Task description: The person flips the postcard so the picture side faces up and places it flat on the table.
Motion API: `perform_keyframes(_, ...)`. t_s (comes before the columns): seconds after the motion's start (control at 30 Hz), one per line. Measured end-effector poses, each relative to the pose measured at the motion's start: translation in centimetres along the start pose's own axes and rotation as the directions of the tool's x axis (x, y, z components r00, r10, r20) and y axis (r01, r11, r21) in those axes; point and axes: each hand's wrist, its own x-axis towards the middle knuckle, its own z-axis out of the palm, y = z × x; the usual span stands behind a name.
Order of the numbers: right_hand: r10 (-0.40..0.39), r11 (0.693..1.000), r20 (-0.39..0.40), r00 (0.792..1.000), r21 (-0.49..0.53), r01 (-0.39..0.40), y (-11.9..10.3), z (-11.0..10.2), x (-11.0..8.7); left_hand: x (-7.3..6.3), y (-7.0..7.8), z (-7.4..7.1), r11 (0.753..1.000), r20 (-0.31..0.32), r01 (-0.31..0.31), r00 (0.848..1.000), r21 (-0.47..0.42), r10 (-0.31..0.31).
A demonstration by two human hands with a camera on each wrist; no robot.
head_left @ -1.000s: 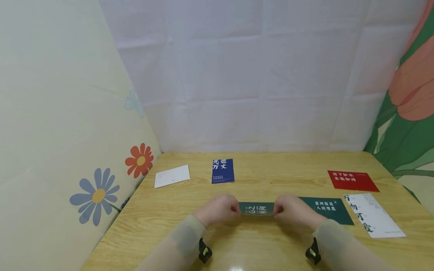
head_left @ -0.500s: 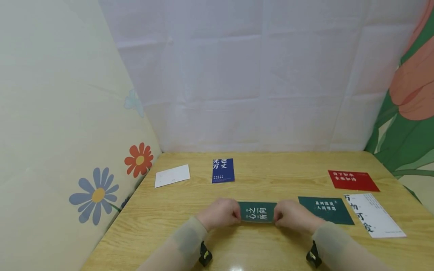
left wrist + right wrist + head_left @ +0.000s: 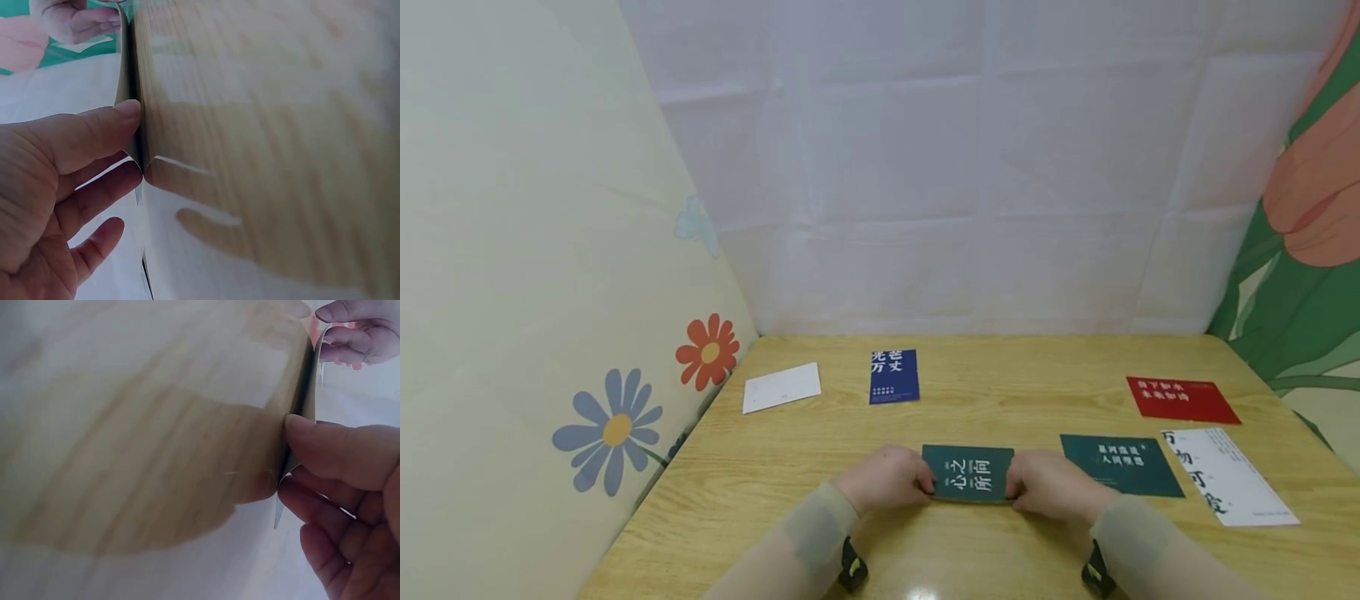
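Between my two hands lies a dark green card [image 3: 967,473] with white Chinese characters, flat or nearly flat at the wooden table [image 3: 775,475]. My left hand [image 3: 891,477] pinches its left end and my right hand [image 3: 1051,483] its right end. The left wrist view has my left thumb [image 3: 100,134] at the card's near edge, with curled fingers beside it. In the right wrist view the right thumb [image 3: 340,450] sits at the same thin edge. Whether the card touches the table along its whole length, I cannot tell.
A second green card [image 3: 1122,465] lies just right of my right hand. Beyond it are a white card [image 3: 1232,479] and a red card [image 3: 1182,399]. Farther back on the left lie a blue card [image 3: 894,379] and a plain white card [image 3: 782,388]. A white cloth [image 3: 970,167] hangs behind the table.
The held green card has tipped from a steeper, slightly bowed angle to nearly flat, so more of its face shows. Both hands have lowered slightly toward me. The other cards lie unmoved.
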Motion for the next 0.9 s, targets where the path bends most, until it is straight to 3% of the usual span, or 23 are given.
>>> perform_keyframes(0.33, -0.042, 0.999, 0.005, 0.999, -0.015, 0.042, 0.37, 0.07, -0.11, -0.17, 0.07, -0.08, 1.000, 0.014, 0.013, 1.000, -0.011, -0.012)
perform_keyframes(0.57, -0.088, 0.995, 0.012, 0.996, -0.035, 0.088, 0.73, 0.00, -0.12, -0.15, 0.04, 0.11, 0.999, 0.019, -0.001, 1.000, 0.035, 0.000)
perform_keyframes(0.9, -0.054, 0.993, 0.003, 0.999, -0.102, 0.054, 0.79, -0.32, -0.41, -0.17, -0.09, 0.29, 1.000, 0.024, 0.010, 1.000, 0.024, -0.010)
